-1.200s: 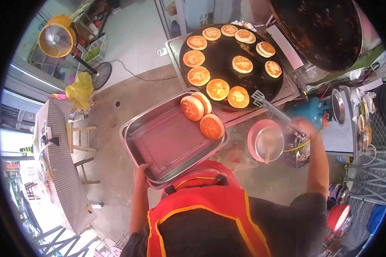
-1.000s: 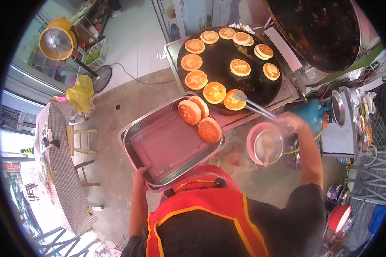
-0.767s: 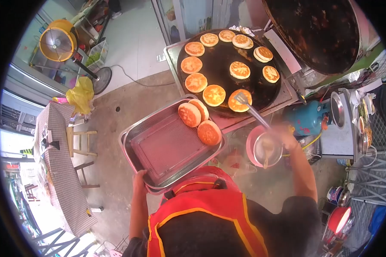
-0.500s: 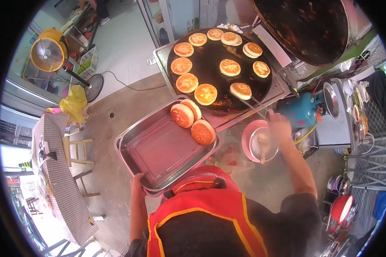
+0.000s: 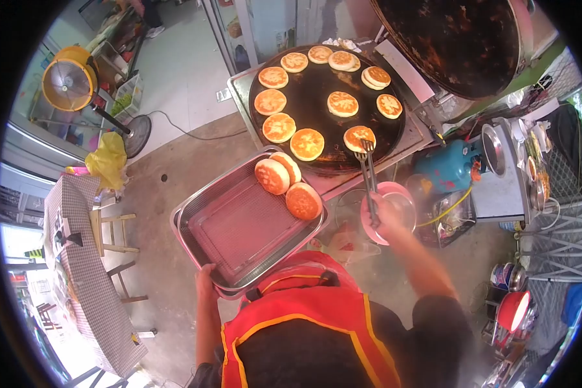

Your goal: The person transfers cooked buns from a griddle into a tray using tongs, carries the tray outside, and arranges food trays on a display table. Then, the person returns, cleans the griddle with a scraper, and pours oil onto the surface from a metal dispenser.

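Observation:
My left hand (image 5: 204, 282) is closed on the near left corner of a rectangular metal tray (image 5: 186, 238) with a perforated inner basket. Three browned flatbreads (image 5: 304, 201) stand or lean at the tray's far right end. In my right hand (image 5: 388, 218) are metal tongs (image 5: 370, 184) with fork-like tips. The tips rest over the near edge of a flatbread (image 5: 355, 138), which lies flat on the round black griddle (image 5: 326, 139). Several more browned flatbreads (image 5: 307, 144) lie around the griddle's rim, and one flatbread (image 5: 343, 104) sits near its middle.
A pink bowl (image 5: 393, 189) stands beneath my right hand. The raised griddle lid (image 5: 449, 45) is at the back right, with a teal gas cylinder (image 5: 456, 167) below it. To the left are a yellow fan (image 5: 70, 84), a checkered-cloth table (image 5: 94, 284) and a wooden stool (image 5: 114, 231).
My right hand has moved left and down with the tongs. The flatbread at the tongs was tilted and now lies flat, with the tips above its edge. The tray stays nearly still.

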`<state>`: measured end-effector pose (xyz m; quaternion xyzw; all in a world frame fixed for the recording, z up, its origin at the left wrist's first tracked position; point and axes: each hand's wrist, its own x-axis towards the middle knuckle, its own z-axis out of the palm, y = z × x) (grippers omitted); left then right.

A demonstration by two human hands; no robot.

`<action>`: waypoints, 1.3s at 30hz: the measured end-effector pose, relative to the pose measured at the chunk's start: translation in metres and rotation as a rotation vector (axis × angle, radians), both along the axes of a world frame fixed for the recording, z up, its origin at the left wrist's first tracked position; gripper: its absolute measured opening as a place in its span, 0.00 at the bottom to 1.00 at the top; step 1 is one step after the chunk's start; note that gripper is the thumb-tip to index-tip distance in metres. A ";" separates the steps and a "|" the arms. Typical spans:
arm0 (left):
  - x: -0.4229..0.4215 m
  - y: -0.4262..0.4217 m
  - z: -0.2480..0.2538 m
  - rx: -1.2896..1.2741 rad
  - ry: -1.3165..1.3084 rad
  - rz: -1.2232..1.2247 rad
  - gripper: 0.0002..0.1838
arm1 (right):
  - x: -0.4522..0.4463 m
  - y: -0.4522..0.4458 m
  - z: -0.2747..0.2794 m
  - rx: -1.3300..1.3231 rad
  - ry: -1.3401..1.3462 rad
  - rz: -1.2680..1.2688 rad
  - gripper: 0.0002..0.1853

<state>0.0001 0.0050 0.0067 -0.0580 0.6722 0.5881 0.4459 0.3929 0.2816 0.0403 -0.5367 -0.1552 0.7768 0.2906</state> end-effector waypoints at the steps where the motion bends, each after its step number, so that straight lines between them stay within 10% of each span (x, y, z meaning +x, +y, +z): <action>1: 0.002 0.003 0.005 0.008 -0.005 0.005 0.12 | -0.008 0.005 -0.017 0.001 -0.003 -0.040 0.10; 9: 0.008 0.007 0.018 0.033 0.034 0.005 0.15 | -0.010 -0.014 0.002 0.193 -0.379 -0.015 0.08; 18: -0.001 0.004 0.007 0.029 -0.035 0.043 0.17 | 0.034 -0.068 0.049 0.986 -0.796 0.827 0.13; 24: -0.001 0.006 0.007 0.014 -0.058 0.045 0.17 | 0.020 -0.072 0.069 0.869 -1.010 1.247 0.17; 39: -0.006 0.003 -0.007 -0.009 -0.069 0.021 0.18 | -0.011 0.046 0.018 0.242 -0.366 0.552 0.14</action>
